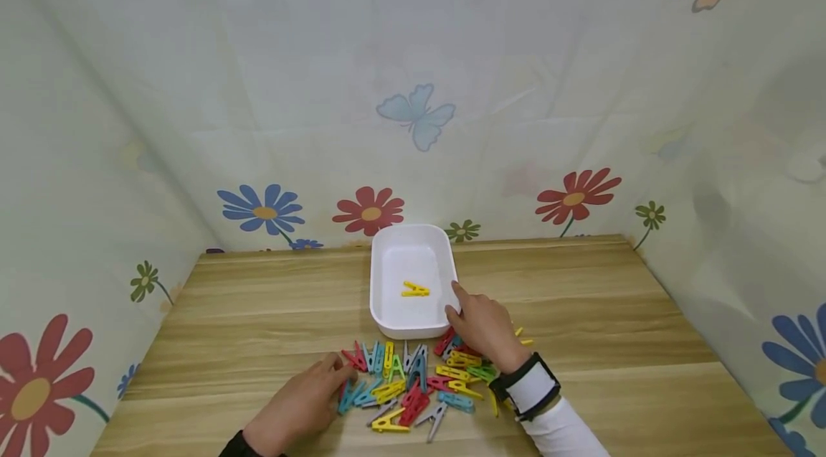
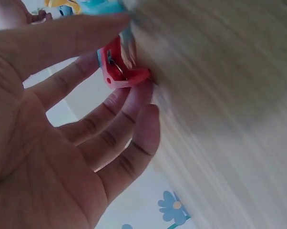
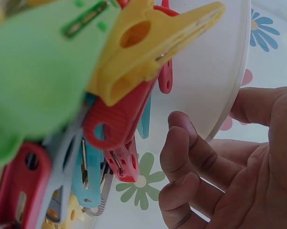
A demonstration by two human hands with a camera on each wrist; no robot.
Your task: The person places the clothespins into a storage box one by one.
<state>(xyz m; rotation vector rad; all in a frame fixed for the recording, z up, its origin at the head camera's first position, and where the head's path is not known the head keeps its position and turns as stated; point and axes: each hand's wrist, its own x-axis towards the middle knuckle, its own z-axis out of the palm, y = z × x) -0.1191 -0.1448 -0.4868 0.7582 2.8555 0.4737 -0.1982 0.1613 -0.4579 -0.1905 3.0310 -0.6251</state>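
My left hand (image 1: 303, 399) is at the left end of a pile of clothespins (image 1: 419, 392), its fingers loosely bent. In the left wrist view, its fingertips touch a red clothespin (image 2: 117, 69) standing at the tabletop, with the thumb spread above. My right hand (image 1: 484, 324) grips the near right edge of a white plastic tub (image 1: 413, 333). In the right wrist view, one digit (image 3: 253, 105) hooks over the rim while the other fingers (image 3: 181, 143) curl by the outer wall. Inside the tub lies a yellow clothespin (image 1: 416, 290).
The clothespins are red, yellow, blue, green and grey, heaped in front of the tub and reaching under my right wrist. The wooden tabletop (image 1: 284, 306) meets a flower-printed cloth wall (image 1: 290, 120) at the back and sides. A black-and-white band (image 1: 529, 385) circles the right wrist.
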